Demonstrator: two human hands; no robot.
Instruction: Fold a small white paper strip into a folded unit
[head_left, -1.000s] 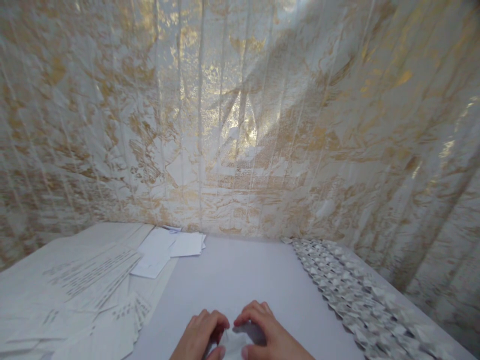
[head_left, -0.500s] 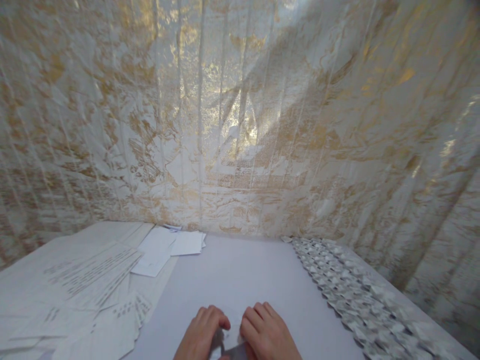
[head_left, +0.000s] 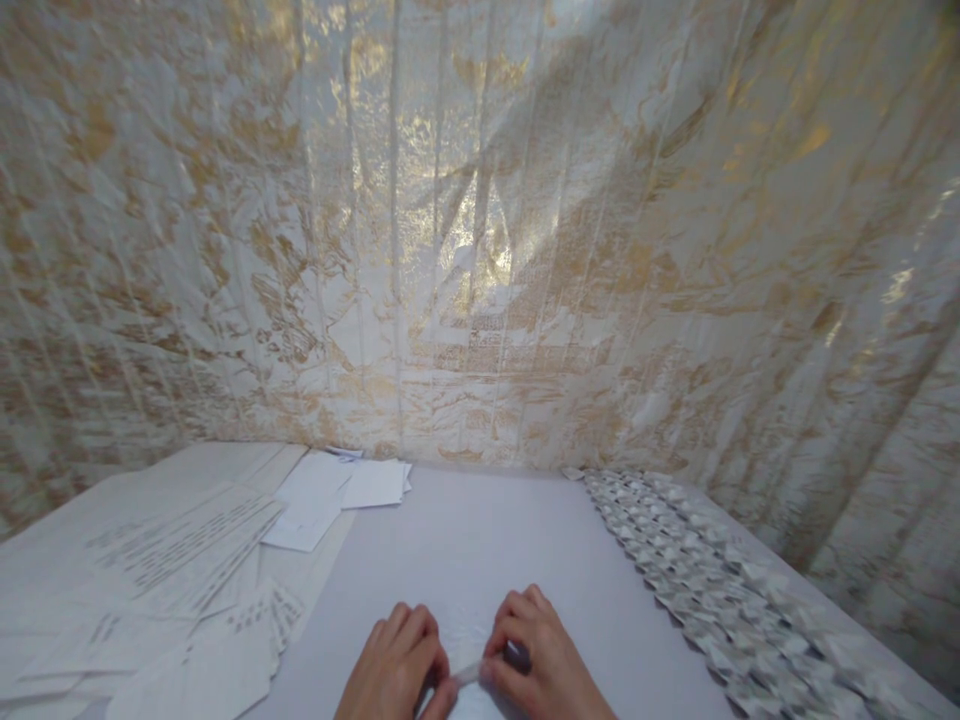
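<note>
While both hands pinch it from opposite sides, the paper strip spans the narrow gap between the fingertips and serves as the reference for all locations below. The left hand grasps the strip's left end between thumb and curled fingers. The right hand grasps its right end between thumb and forefinger, with the remaining fingers bent. Both ends are covered by the fingers; the visible middle section slants slightly, right end farther from the wearer. Whether the strip contacts the surface beneath cannot be determined.

Below the strip, and extending beyond it, is a pale, smooth tabletop. Directly past the strip, a faint crinkled patch shows between the hands; its nature is unclear.

Left of the strip, well apart, printed paper slips lie fanned and overlapping on a large cream sheet. Farther out, left of and beyond the strip, blank white slips overlap near the table's far edge.

Right of the strip, small folded paper pieces form several close rows running toward the far edge. Beyond the strip and tabletop hangs a white-and-gold patterned curtain.
</note>
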